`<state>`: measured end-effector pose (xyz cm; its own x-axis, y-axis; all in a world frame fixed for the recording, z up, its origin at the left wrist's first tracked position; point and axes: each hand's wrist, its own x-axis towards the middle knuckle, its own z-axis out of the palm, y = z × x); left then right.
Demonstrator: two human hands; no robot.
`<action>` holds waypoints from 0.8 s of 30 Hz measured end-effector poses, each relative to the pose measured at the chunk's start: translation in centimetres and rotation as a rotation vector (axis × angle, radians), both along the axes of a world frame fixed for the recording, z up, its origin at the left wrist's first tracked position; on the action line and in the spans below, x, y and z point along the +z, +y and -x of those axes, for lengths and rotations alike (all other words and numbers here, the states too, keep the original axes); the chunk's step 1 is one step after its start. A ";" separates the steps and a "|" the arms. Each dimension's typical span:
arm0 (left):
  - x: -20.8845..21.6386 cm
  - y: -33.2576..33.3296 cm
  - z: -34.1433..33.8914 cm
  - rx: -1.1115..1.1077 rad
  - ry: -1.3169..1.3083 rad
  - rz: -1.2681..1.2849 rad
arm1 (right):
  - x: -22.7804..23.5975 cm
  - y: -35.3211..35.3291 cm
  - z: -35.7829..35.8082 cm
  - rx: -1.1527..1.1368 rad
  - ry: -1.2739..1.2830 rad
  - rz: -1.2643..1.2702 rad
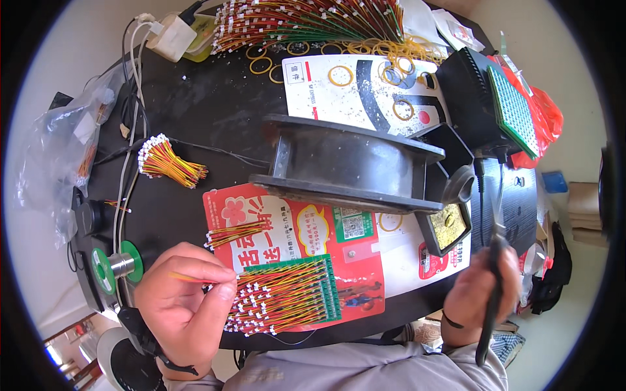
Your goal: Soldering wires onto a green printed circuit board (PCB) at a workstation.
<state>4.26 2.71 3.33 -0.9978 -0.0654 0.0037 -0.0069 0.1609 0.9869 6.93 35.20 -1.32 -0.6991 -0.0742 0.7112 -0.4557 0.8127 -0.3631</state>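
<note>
My left hand (189,293) pinches a short red and yellow wire (189,279) between thumb and fingertips. Just right of it lies a green circuit board panel (331,287) with many red, yellow and black wires (280,296) in rows, white connectors at their left ends. A few loose wires (238,233) lie above the panel. Over at the right, my right hand (479,287) is closed round a black-handled soldering iron (492,300), its metal end pointing away and smeared by motion. Left of the iron is a yellow sponge (448,227) in a black tray.
A large black reel (355,159) stands mid-table, beside the black soldering station (466,91). A solder spool (117,267) and a wire bundle (171,163) are at left. Many wires (306,26) and rubber bands (365,49) lie at the back. White cables (134,117) run along the left.
</note>
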 end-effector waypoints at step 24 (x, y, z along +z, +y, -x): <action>-1.1 2.4 -0.7 -0.397 0.050 0.204 | -0.5 -5.1 -1.3 0.322 -0.170 0.535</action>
